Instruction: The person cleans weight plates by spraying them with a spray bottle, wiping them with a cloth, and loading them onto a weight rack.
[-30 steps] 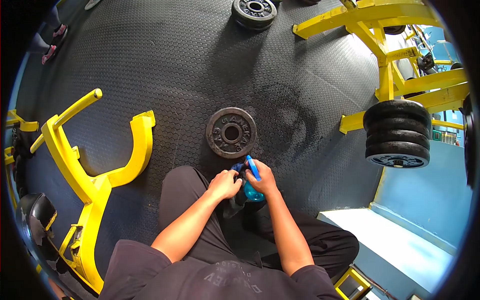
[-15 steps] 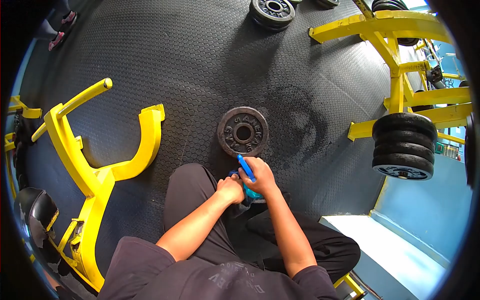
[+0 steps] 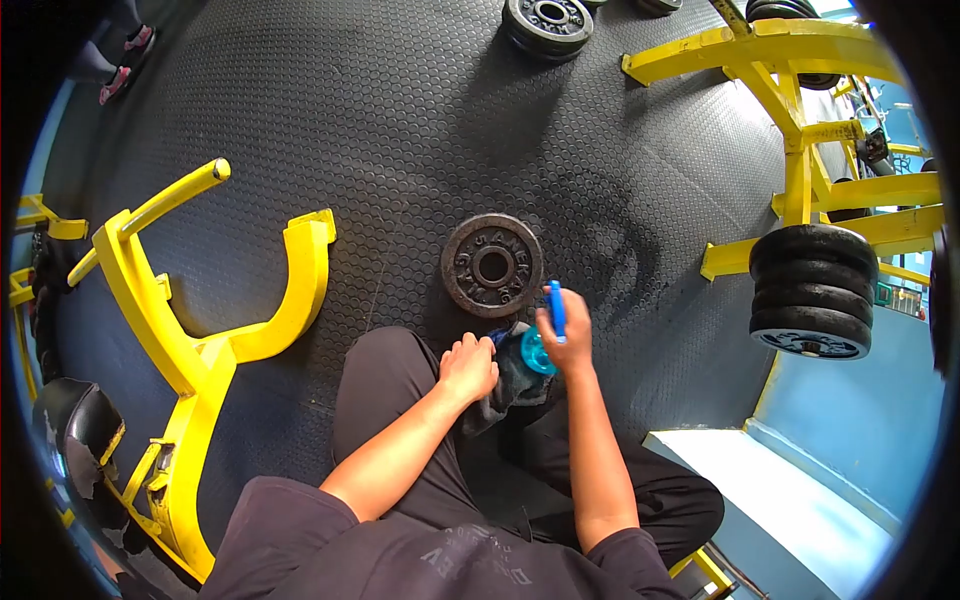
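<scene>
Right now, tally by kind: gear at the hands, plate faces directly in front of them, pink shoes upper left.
Spray bottle, in the right hand: 1
Dark cloth, bunched by the left hand: 1; folds hide whether there's a second
Weight plate face: 1
Pink shoes: 2
Total visible: 5

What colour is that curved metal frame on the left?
Yellow frame, seen best in the head view.
</scene>
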`<state>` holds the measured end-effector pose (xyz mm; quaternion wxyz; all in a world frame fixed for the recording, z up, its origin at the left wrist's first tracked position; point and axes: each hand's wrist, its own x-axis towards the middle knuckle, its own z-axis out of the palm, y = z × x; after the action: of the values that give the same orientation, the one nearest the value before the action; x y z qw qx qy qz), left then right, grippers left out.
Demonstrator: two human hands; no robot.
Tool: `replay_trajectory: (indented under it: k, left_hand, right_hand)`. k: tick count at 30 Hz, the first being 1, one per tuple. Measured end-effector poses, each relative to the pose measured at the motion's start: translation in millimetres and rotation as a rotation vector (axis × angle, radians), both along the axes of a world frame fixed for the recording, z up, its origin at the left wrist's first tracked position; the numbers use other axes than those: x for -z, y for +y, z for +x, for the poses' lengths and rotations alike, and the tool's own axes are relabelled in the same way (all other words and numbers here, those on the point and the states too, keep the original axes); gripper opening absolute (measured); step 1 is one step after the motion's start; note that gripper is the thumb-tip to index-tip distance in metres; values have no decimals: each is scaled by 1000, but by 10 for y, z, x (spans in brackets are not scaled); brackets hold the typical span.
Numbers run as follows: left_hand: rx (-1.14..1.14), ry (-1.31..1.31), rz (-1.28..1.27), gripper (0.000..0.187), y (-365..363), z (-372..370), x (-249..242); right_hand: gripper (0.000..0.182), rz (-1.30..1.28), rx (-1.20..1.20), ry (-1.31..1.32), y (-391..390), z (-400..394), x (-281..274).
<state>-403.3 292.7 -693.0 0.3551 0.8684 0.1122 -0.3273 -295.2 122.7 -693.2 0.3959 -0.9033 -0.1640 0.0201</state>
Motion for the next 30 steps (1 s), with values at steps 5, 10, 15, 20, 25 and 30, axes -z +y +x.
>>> replay_trajectory:
  k: [5, 10, 15, 20, 25, 30]
  left_hand:
    - [-30, -40, 35, 39, -18, -14, 96]
    - [-32, -108, 74, 45, -49, -40, 147]
    - [-70, -147, 57, 36, -72, -71, 349]
    - [-111, -258, 77, 23, -137, -70, 264]
    - [-70, -322, 132, 26, -153, -82, 286]
    - [-147, -326, 76, 26, -171, -13, 273]
  right_hand:
    - [52, -199, 514, -34, -634, 38, -24]
    - [52, -277, 662, -183, -1255, 100, 40]
    - [50, -272, 690, -237, -1456, -2, 152]
    - [55, -291, 667, -86, -1486, -300, 175]
    - [58, -155, 716, 0, -1525, -357, 224]
    - [54, -233, 755, 43, -1450, -455, 106]
